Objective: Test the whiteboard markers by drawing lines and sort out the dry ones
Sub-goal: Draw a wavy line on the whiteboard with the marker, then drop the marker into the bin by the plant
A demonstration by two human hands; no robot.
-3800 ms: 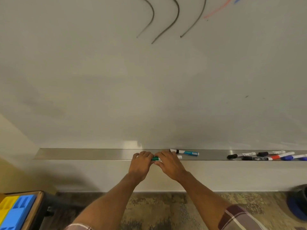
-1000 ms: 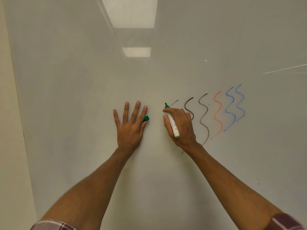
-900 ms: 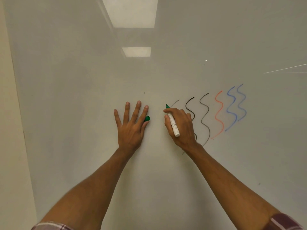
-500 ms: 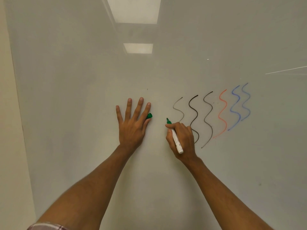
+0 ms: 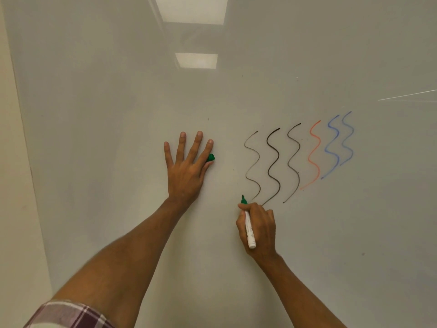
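Observation:
My right hand (image 5: 261, 229) grips a white marker (image 5: 249, 230) with a green tip (image 5: 243, 199). The tip touches the whiteboard (image 5: 118, 138) near the bottom of a faint grey-black wavy line (image 5: 252, 165). No green line shows on the board above the tip. My left hand (image 5: 185, 171) lies flat on the board with fingers spread, and the green cap (image 5: 210, 157) is pinched between thumb and forefinger. To the right run two darker black waves (image 5: 273, 166), a red one (image 5: 314, 155) and two blue ones (image 5: 333, 147).
A beige wall (image 5: 14, 209) borders the board on the left. Ceiling lights (image 5: 196, 60) reflect in the glossy surface. A thin white streak (image 5: 406, 95) crosses the board at the far right. The marker tray is out of view.
My right hand has slid the marker tip down the board, from level with the waves' tops to their bottoms, with no visible green trace. My left hand stayed put.

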